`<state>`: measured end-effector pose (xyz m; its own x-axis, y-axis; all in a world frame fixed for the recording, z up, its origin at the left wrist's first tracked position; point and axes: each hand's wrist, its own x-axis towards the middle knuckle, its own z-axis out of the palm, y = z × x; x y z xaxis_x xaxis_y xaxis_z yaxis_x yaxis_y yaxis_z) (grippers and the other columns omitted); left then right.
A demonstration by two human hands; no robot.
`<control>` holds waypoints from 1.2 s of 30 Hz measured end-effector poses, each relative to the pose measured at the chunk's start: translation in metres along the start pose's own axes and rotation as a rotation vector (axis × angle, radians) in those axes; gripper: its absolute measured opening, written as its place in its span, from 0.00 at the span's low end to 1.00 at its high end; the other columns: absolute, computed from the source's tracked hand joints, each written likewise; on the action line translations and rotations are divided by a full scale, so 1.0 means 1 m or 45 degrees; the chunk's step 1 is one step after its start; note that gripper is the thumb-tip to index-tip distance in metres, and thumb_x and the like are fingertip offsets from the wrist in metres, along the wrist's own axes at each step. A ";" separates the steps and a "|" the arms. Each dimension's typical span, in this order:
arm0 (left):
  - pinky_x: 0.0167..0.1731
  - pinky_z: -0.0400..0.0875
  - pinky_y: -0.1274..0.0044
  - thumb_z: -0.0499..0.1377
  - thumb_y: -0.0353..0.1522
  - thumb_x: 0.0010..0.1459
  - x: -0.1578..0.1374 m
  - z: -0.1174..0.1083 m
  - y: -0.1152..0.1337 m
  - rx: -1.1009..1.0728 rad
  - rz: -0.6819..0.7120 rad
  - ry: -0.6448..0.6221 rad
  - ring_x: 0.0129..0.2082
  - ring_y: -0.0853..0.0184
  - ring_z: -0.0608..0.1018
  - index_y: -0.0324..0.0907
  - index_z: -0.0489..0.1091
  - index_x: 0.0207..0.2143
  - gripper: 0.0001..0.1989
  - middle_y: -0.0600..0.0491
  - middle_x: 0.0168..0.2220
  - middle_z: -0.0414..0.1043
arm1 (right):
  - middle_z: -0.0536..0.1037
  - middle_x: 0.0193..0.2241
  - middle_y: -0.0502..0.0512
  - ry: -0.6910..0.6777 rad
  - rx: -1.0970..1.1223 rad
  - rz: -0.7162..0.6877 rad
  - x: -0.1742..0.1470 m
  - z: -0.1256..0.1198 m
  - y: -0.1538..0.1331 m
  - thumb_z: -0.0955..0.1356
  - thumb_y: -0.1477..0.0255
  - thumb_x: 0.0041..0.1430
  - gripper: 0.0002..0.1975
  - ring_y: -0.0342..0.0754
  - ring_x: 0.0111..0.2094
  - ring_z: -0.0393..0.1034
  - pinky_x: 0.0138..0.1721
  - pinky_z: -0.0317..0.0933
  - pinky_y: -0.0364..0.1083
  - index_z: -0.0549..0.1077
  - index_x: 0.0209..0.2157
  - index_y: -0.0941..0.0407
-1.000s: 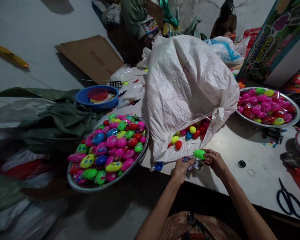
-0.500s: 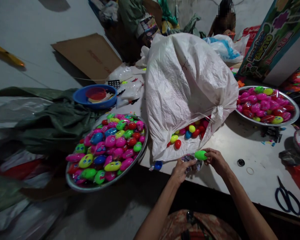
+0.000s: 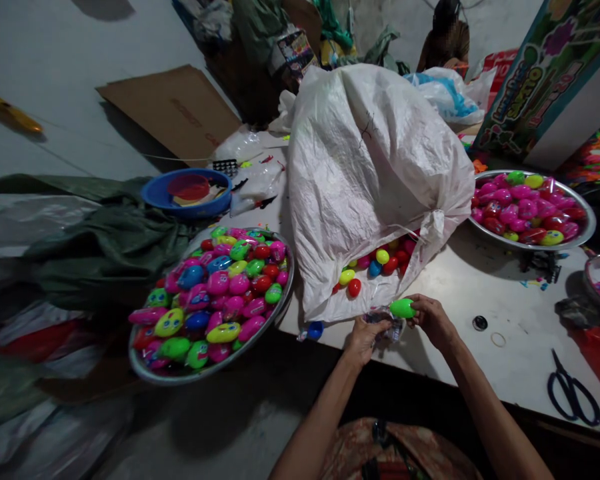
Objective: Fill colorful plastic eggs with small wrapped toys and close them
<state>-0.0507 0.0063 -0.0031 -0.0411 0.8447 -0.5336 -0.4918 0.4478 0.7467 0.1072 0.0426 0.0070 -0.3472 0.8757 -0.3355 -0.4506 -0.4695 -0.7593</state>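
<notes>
A bright green plastic egg (image 3: 403,308) is pinched in the fingers of my right hand (image 3: 433,321), just above the table's front edge. Closed on a bunch of clear, dark-printed plastic wrappers (image 3: 391,328) is my left hand (image 3: 364,339); the wrappers lie right beside the egg, and whether they touch it I cannot tell. Beyond my hands, a large white woven sack (image 3: 370,167) lies with its mouth towards me. Loose red, yellow and blue plastic eggs (image 3: 375,269) show in that mouth. A blue half shell (image 3: 315,330) sits near the edge, left of my left hand.
A metal basin (image 3: 285,300) heaped with wrapped eggs is at left, another basin (image 3: 587,230) at right. Scissors (image 3: 573,393), a dark ring (image 3: 479,323) and a pale band (image 3: 498,340) lie on the table. A blue tub (image 3: 153,200) stands further back. A person (image 3: 445,43) sits behind.
The view has shifted slightly. My hands hold the green egg and the wrappers in nearly the same place as before.
</notes>
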 end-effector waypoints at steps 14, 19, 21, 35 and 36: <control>0.14 0.58 0.82 0.68 0.41 0.36 0.002 0.002 0.002 0.097 0.061 0.155 0.13 0.76 0.64 0.37 0.67 0.18 0.18 0.58 0.14 0.62 | 0.75 0.31 0.55 0.215 -0.237 -0.112 -0.034 -0.010 0.004 0.71 0.67 0.43 0.17 0.46 0.26 0.69 0.27 0.64 0.46 0.74 0.37 0.58; 0.13 0.58 0.82 0.69 0.41 0.34 0.003 0.000 0.003 0.242 0.047 0.124 0.14 0.76 0.64 0.35 0.68 0.20 0.18 0.56 0.15 0.64 | 0.74 0.30 0.53 0.247 -0.418 -0.232 -0.039 -0.012 -0.004 0.71 0.67 0.45 0.14 0.45 0.24 0.69 0.28 0.63 0.46 0.73 0.35 0.58; 0.13 0.59 0.82 0.68 0.41 0.35 0.004 0.000 0.003 0.252 0.041 0.118 0.14 0.76 0.64 0.35 0.68 0.20 0.19 0.56 0.15 0.64 | 0.74 0.30 0.53 0.275 -0.395 -0.268 -0.041 -0.012 -0.006 0.70 0.67 0.47 0.13 0.45 0.25 0.69 0.29 0.63 0.46 0.73 0.36 0.57; 0.15 0.61 0.82 0.68 0.37 0.39 -0.001 0.008 0.003 0.074 -0.077 -0.169 0.15 0.76 0.67 0.36 0.70 0.28 0.16 0.56 0.20 0.67 | 0.76 0.28 0.52 0.199 -0.507 -0.187 -0.044 -0.008 0.002 0.72 0.65 0.44 0.17 0.46 0.27 0.69 0.32 0.63 0.46 0.73 0.37 0.57; 0.16 0.61 0.82 0.68 0.36 0.38 -0.002 0.010 0.003 0.058 -0.059 -0.159 0.16 0.76 0.67 0.35 0.70 0.29 0.17 0.55 0.21 0.68 | 0.76 0.29 0.52 0.213 -0.508 -0.186 -0.045 -0.006 0.004 0.73 0.65 0.43 0.18 0.46 0.28 0.70 0.32 0.64 0.46 0.73 0.37 0.56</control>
<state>-0.0431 0.0089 0.0040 0.0906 0.8514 -0.5166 -0.4505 0.4977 0.7412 0.1262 0.0018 0.0154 -0.1507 0.9512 -0.2693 -0.1218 -0.2882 -0.9498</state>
